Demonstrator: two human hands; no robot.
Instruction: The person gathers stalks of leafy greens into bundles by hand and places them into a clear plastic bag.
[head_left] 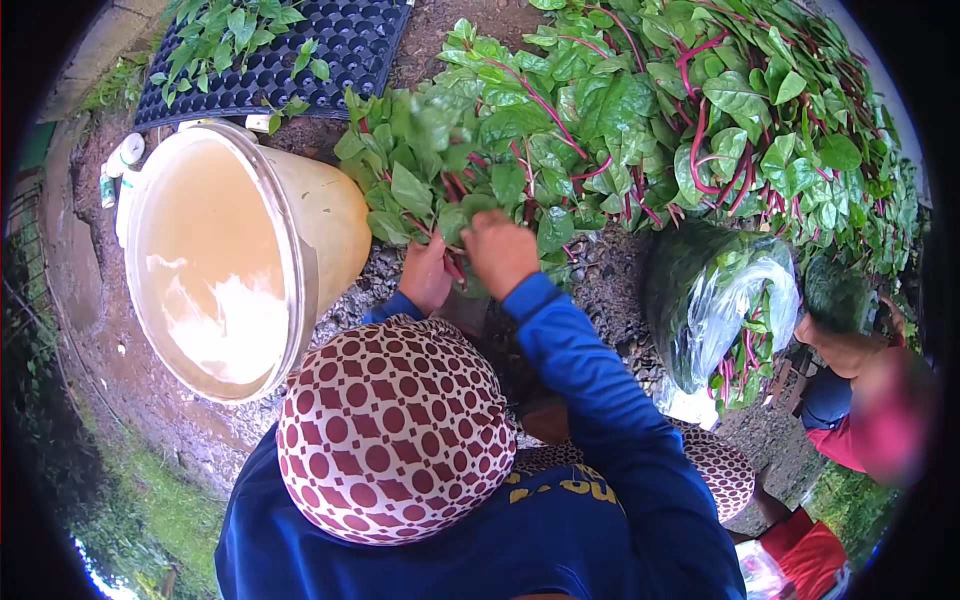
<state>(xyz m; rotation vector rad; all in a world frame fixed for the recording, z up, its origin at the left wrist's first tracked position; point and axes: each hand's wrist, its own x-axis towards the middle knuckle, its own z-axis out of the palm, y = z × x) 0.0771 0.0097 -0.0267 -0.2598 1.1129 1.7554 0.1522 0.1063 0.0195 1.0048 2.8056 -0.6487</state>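
Note:
Both of my hands are at the near edge of a big heap of red-stemmed leafy greens [610,110], which look like Malabar spinach. My left hand [427,272] is closed around the lower stems of a bunch of the greens [430,190], whose leaves point away from me. Just to its right, my right hand [500,253] has its fingers curled in on the leaves and stems of the same bunch. Some leaves above the hands are smeared by motion. The fingertips are partly hidden by foliage.
At my left stands a wide bucket [330,215] of cloudy water. Behind it lies a black seedling tray [345,50] with leaves on it. A clear plastic bag [690,310] of greens sits at the right. Beyond it, another person [850,400] reaches toward the heap.

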